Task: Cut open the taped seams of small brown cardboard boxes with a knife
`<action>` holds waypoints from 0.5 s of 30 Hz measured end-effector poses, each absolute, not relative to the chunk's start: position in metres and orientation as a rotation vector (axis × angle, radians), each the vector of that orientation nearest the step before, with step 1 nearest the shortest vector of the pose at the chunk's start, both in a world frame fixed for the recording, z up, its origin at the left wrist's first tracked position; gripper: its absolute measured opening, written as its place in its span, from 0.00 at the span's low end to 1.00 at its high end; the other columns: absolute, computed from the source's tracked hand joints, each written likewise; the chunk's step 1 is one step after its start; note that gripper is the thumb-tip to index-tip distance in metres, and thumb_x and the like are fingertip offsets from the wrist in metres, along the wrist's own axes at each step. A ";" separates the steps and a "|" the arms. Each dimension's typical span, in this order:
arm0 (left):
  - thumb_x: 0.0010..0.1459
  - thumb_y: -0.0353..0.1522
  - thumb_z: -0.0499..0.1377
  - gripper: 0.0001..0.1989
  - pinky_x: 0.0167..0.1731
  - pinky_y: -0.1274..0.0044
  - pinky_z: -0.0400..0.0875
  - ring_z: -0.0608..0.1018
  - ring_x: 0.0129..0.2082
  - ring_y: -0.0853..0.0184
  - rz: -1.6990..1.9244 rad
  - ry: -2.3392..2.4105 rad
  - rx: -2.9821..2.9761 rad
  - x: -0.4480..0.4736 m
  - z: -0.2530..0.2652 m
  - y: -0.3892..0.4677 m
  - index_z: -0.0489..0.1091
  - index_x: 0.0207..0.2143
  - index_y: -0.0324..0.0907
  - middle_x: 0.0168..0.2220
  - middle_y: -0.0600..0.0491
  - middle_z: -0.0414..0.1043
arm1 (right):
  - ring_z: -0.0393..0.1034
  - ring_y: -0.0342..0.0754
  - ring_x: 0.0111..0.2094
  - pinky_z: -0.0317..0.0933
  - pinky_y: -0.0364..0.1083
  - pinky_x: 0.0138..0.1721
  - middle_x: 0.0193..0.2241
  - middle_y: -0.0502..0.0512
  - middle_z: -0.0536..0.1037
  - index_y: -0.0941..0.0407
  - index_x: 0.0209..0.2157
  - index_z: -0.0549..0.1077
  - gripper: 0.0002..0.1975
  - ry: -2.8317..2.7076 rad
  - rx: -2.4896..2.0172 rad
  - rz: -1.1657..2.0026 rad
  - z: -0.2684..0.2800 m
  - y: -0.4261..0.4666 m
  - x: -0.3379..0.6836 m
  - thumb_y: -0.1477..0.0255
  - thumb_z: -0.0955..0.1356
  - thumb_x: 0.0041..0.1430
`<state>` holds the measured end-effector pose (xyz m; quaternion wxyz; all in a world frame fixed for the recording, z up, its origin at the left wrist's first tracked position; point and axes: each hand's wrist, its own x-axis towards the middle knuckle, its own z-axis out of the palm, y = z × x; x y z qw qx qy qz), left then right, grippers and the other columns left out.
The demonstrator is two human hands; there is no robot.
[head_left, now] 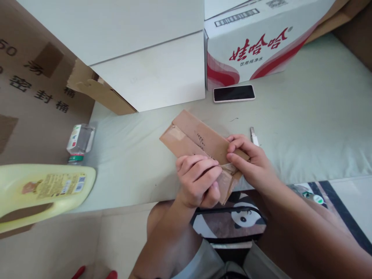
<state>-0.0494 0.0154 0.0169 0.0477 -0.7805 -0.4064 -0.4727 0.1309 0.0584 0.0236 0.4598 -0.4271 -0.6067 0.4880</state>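
A small brown cardboard box (200, 133), taped along its seam and at its ends, is held tilted above the pale green cloth. Curled fingers of my left hand (199, 180) press on its near side, close to the clear tape. At the box's right end, my right hand (251, 159) grips the edge between thumb and fingers. Dark handwriting or print runs along the seam, partly covered by my left hand. Just beyond my right hand lies a small white tool (254, 136) with a metal tip, its lower part hidden.
A phone (234, 93) lies before a white and red carton (255, 46). White boxes (162, 73) stand at the back. On the left are a clear bottle (80, 141), a yellow jug (66, 188) and a large brown carton (35, 112). A panda-printed item (244, 215) is below my hands.
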 end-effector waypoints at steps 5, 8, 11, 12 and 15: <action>0.59 0.34 0.52 0.18 0.44 0.63 0.64 0.76 0.40 0.58 -1.395 -1.232 -2.409 -0.052 0.016 0.018 0.79 0.45 0.48 0.35 0.51 0.82 | 0.71 0.53 0.48 0.64 0.54 0.53 0.40 0.55 0.76 0.51 0.32 0.74 0.06 -1.500 -1.019 1.149 0.021 0.059 0.134 0.67 0.67 0.63; 0.59 0.34 0.52 0.18 0.44 0.63 0.65 0.75 0.41 0.58 -1.428 -1.243 -2.408 -0.051 0.015 0.018 0.79 0.46 0.48 0.38 0.50 0.81 | 0.72 0.54 0.41 0.65 0.53 0.46 0.36 0.55 0.77 0.50 0.33 0.74 0.11 -1.515 -1.195 0.926 0.017 0.065 0.145 0.63 0.63 0.66; 0.58 0.33 0.53 0.19 0.44 0.63 0.65 0.75 0.40 0.58 -1.498 -1.225 -2.378 -0.050 0.013 0.019 0.79 0.48 0.47 0.38 0.49 0.80 | 0.69 0.54 0.33 0.63 0.54 0.38 0.33 0.57 0.74 0.51 0.31 0.74 0.09 -1.627 -1.667 0.563 0.007 0.078 0.164 0.62 0.66 0.62; 0.58 0.33 0.53 0.19 0.44 0.63 0.65 0.75 0.40 0.58 -1.510 -1.216 -2.373 -0.049 0.013 0.019 0.79 0.48 0.46 0.37 0.49 0.80 | 0.68 0.54 0.32 0.62 0.54 0.36 0.34 0.59 0.75 0.52 0.34 0.75 0.09 -1.707 -1.831 0.499 0.002 0.082 0.171 0.61 0.67 0.59; 0.59 0.33 0.52 0.18 0.43 0.64 0.65 0.75 0.39 0.59 -1.506 -1.221 -2.333 -0.046 0.014 0.019 0.79 0.44 0.45 0.33 0.50 0.79 | 0.69 0.55 0.31 0.59 0.52 0.32 0.38 0.62 0.76 0.54 0.44 0.76 0.16 -1.960 -2.130 0.502 -0.011 0.092 0.185 0.60 0.68 0.57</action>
